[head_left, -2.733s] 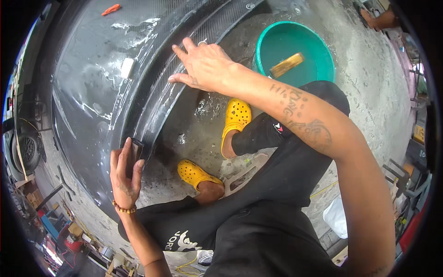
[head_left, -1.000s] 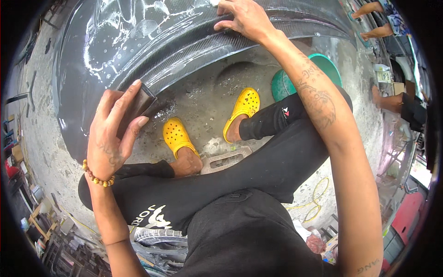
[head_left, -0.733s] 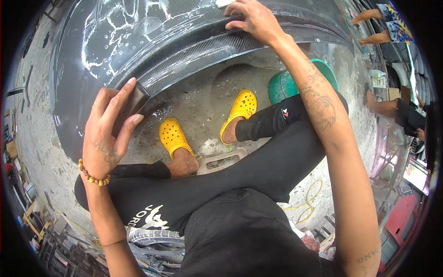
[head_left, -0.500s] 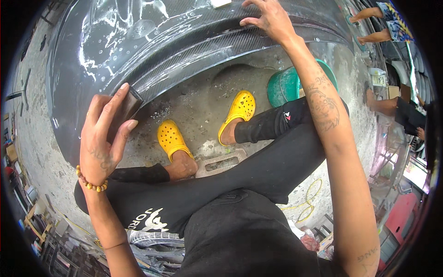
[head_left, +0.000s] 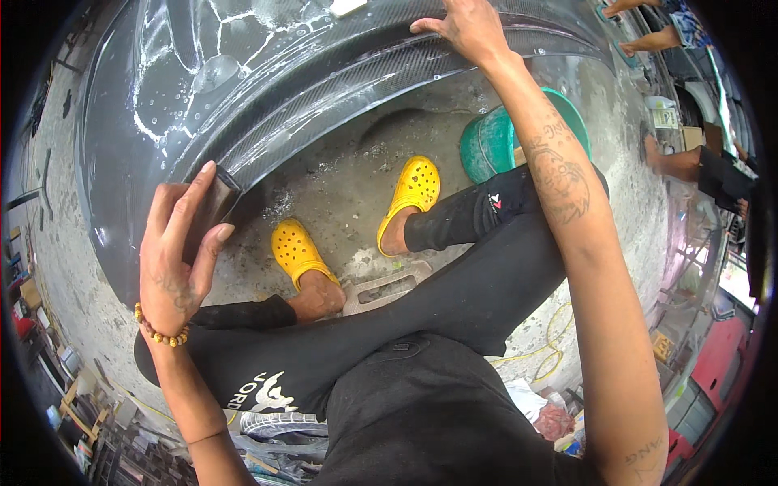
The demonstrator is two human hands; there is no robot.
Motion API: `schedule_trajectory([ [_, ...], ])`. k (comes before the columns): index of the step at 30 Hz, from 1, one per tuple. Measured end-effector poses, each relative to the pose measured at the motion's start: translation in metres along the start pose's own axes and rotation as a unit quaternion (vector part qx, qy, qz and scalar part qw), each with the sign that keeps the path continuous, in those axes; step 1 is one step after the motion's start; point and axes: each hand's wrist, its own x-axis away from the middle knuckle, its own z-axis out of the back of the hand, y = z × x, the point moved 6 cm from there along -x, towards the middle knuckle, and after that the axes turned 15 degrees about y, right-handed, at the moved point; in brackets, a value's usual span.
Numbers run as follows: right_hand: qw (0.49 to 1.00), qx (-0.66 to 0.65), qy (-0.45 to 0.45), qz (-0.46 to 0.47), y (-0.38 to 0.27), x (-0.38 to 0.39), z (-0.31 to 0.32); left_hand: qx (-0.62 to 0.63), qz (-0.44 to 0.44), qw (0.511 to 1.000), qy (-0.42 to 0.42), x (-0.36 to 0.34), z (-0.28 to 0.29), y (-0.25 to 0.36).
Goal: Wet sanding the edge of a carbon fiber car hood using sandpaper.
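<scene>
My left hand [head_left: 180, 239] has its fingers round a dark, glossy block [head_left: 219, 194] at the left end of the ridged strip along the panel's edge; whether it is separate from the panel I cannot tell. My right hand [head_left: 474, 32] rests at the ridge near the top, thumb stretched out and fingers apart, partly cut off by the frame. The wet black carbon-fibre panel [head_left: 138, 178] carries white foamy streaks. A small white block [head_left: 348, 6] lies on it, left of my right hand.
Beside my yellow clogs [head_left: 296, 247] a green bucket [head_left: 482, 146] stands on the concrete floor, partly behind my right forearm. Other people's legs [head_left: 652, 40] show at the right. A yellow cord [head_left: 551, 352] lies by my knee; assorted clutter lines both sides.
The view has swung round, bringing the panel's curve across the top. My right hand has moved rightward along the ridge, away from the white block. My left hand stays on the dark block.
</scene>
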Motion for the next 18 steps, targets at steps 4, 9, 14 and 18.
schedule_trajectory([
  [4,0.998,0.016,0.018,-0.064,0.022,0.006,0.003,0.000,-0.012,1.000,0.003,-0.002,-0.001,0.002],
  [9,0.992,0.036,0.038,-0.114,0.040,0.012,0.011,-0.002,-0.001,1.000,-0.020,-0.001,-0.002,-0.005],
  [14,0.976,-0.009,0.076,-0.204,0.061,0.020,0.030,-0.002,-0.022,1.000,-0.015,-0.008,-0.007,0.004],
  [18,0.831,-0.167,-0.099,-0.521,0.092,0.080,0.020,0.000,-0.056,0.998,-0.039,-0.016,-0.020,0.016],
])
